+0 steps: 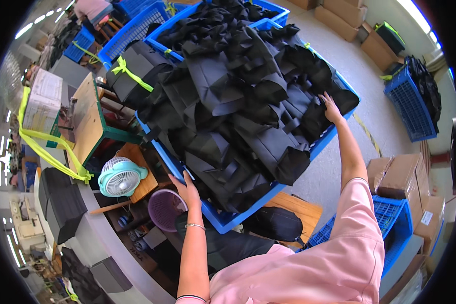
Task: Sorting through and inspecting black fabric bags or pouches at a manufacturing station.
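Observation:
A large blue plastic crate (pixel 222 221) is heaped above its rim with black fabric pieces (pixel 213 86), some folded into box-like or bag-like shapes. My left hand (pixel 188 191) grips the crate's near-left rim, thumb and fingers around the edge. A bracelet circles that wrist. On the right side, my right hand (pixel 332 109) lies against the black pieces by the crate's edge, its fingers stretched out and apart. Whether those fingertips also touch the rim, I cannot tell.
Left of the crate stand a teal-and-white fan (pixel 120 177), a purple basket (pixel 163 210) and a green-edged wooden table (pixel 88 121). A black bag (pixel 274 223) lies on a wooden surface near me. Cartons (pixel 403 175) and blue crates (pixel 409 104) line the right. A person (pixel 93 10) bends far left.

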`<state>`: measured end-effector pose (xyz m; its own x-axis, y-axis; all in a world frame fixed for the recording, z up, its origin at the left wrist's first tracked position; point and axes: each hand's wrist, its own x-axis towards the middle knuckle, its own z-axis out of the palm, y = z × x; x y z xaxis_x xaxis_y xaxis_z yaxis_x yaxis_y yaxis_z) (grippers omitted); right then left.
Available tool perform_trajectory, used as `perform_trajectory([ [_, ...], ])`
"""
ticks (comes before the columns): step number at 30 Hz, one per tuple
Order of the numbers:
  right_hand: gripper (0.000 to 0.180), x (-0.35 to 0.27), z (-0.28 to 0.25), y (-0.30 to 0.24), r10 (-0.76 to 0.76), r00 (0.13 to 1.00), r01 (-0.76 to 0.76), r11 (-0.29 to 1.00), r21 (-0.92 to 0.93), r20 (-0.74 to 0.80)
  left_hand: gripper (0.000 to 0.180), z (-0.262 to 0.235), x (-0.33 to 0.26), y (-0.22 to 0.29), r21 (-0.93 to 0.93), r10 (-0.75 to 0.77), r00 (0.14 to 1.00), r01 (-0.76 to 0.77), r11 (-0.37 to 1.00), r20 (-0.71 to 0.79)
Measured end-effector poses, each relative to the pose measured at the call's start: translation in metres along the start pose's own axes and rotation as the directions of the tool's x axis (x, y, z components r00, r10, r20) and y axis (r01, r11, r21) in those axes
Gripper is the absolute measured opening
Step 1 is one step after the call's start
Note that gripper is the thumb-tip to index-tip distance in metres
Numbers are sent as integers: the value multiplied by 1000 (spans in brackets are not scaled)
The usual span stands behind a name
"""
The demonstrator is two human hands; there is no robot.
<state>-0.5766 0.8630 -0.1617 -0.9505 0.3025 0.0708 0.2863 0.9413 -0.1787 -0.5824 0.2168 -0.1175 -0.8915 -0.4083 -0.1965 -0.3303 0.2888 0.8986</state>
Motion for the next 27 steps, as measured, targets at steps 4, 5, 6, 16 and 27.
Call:
perform_trajectory([
  [4,51,48,-36,-154,199,913,-158,977,-140,355,56,-66,38,-29,291,93,990,-59,955,-104],
  [5,40,50,-59,-150,308,934,-183,850,-494,183,56,-50,35,-27,263,87,994,-64,963,-73],
  [6,36,49,-71,-162,224,954,-298,769,-566,-197,53,-39,32,-24,275,91,995,-75,958,-45],
  [16,45,148,-76,-277,154,972,-86,938,337,-179,43,-10,27,-29,264,112,994,-105,959,-12],
  [27,30,87,-209,-362,233,949,106,399,911,-213,44,-30,31,-28,334,189,980,-160,929,-55],
])
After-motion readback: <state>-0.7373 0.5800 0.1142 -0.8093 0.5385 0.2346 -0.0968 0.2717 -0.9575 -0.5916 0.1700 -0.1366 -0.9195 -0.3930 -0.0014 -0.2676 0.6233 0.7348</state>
